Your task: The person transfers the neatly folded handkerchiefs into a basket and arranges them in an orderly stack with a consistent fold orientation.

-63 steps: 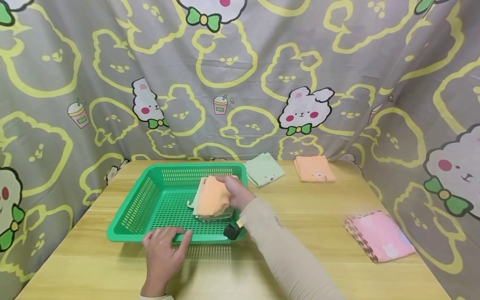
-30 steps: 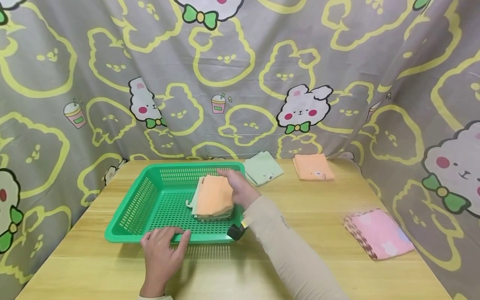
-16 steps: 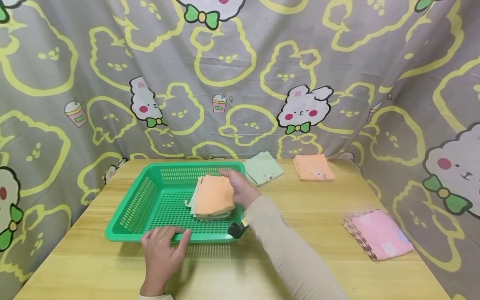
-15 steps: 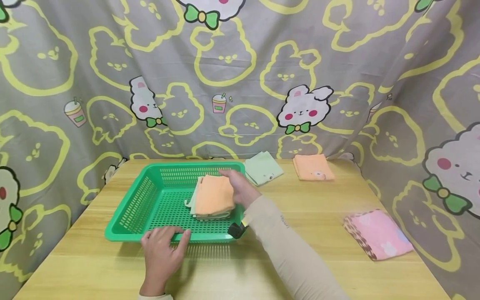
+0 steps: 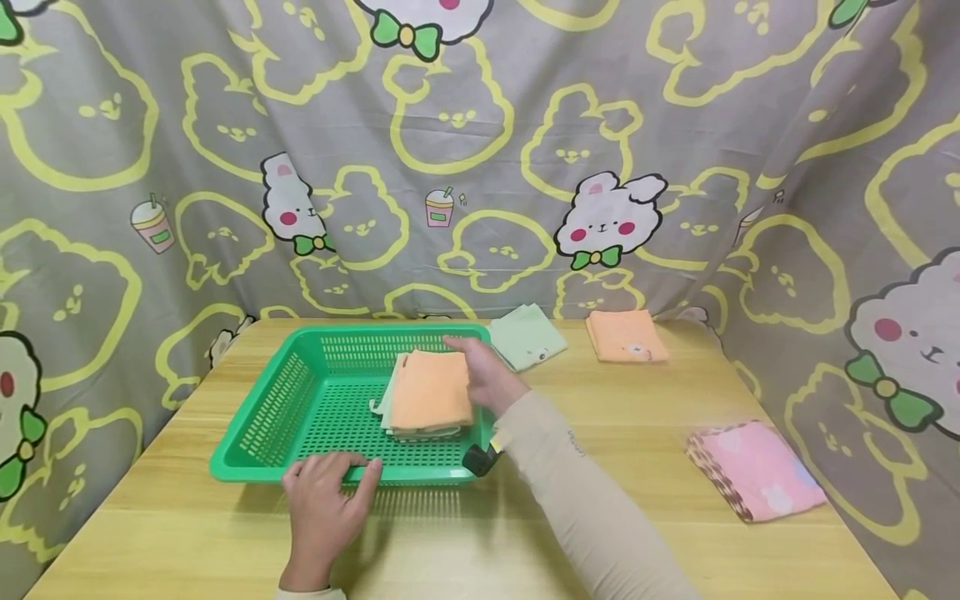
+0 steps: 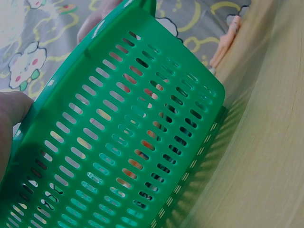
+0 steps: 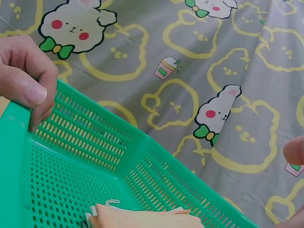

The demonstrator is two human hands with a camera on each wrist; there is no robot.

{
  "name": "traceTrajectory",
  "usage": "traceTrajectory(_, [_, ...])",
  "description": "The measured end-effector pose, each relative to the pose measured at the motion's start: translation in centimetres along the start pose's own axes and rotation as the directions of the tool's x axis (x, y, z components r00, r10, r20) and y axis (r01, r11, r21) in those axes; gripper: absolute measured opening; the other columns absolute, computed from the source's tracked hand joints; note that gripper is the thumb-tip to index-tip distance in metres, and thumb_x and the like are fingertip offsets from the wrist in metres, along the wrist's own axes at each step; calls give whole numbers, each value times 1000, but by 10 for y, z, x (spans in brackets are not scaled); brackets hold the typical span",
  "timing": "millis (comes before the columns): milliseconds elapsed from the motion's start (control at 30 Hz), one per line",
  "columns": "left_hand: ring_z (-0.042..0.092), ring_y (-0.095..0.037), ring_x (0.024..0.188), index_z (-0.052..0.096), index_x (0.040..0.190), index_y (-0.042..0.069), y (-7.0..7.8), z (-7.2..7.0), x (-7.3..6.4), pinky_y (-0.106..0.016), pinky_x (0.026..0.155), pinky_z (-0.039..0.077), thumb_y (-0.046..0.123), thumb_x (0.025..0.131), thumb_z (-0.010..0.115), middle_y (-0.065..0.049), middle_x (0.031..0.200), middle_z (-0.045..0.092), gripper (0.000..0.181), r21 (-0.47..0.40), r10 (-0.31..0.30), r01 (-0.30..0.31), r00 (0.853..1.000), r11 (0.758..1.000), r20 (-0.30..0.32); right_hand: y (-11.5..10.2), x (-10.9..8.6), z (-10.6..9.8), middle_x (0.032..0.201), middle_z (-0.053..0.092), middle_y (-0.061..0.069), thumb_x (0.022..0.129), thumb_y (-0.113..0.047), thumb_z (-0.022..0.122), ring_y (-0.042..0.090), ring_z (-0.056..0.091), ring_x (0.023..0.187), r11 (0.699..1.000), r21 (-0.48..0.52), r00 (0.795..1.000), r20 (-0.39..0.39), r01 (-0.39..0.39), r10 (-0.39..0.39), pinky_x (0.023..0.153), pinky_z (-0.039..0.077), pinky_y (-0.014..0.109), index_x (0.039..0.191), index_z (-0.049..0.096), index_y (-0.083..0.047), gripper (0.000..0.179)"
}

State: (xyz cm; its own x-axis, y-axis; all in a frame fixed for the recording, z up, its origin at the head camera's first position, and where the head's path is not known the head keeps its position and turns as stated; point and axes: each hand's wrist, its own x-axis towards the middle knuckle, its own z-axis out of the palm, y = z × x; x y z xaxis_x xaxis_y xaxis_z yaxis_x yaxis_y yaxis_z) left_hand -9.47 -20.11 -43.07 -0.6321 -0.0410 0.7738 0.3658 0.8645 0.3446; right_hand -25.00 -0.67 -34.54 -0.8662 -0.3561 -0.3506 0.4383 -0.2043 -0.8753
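Note:
My left hand (image 5: 330, 508) grips the front rim of a green plastic basket (image 5: 255, 433); in the right wrist view its thumb and fingers (image 7: 35, 92) straddle the rim. Inside, at the right end, lies a small stack of folded towels, an orange towel (image 5: 431, 390) on top of pale ones (image 5: 393, 429). Over the basket's right side, beside the stack, is my right hand (image 5: 491, 379), its thumb pointing back and left. The right wrist view shows its thumb (image 7: 295, 151) apart from its other fingers, with no cloth between. Part of its fingers is hidden in the head view.
Behind the basket's right end lies a folded green towel (image 5: 528, 337), with an orange towel (image 5: 628, 337) further right. A folded pink towel (image 5: 761, 471) is at the right of the wooden table (image 5: 630, 442). A patterned curtain (image 5: 480, 150) encloses the back and sides.
My right hand has let go of the orange towel and drawn slightly right. The towel, bunched at its right edge before, lies flatter on the stack. The left hand stays on the rim.

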Motion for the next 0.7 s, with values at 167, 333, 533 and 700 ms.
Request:
traceTrajectory(167, [55,-26,68,67,72,11,0,0,0,-56,80,27,25,78,70,-7,72,68,16,0,-5,5,1000,1000,4,0,-1,-3,157,-19,20,96,-25,55,37,-17,143,998,61,1000,4,14,-14,111,-9,54,152,-15,-7,92])
traceTrajectory(333, [56,-26,68,67,72,11,-1,0,-1,-55,80,28,26,78,71,-7,72,68,16,4,-5,5,1000,1000,7,0,-4,-8,158,-1,25,96,-21,56,40,4,145,994,102,999,15,39,-41,114,8,50,154,0,-3,82])
traceTrajectory(533, [56,-26,68,67,72,11,-1,0,-2,-55,80,28,27,80,69,-7,72,68,18,4,-2,2,1000,1000,1,-3,-7,-17,151,30,25,101,-19,48,39,36,136,994,70,992,88,80,-86,110,28,48,148,27,2,56])
traceTrajectory(700, [56,-26,69,68,73,11,-2,0,-2,-56,81,27,28,80,69,-7,73,68,19,-1,5,-5,1000,1000,-1,-6,-9,-29,148,36,24,103,-19,43,37,39,134,994,50,988,113,99,-105,109,29,46,149,27,4,54])
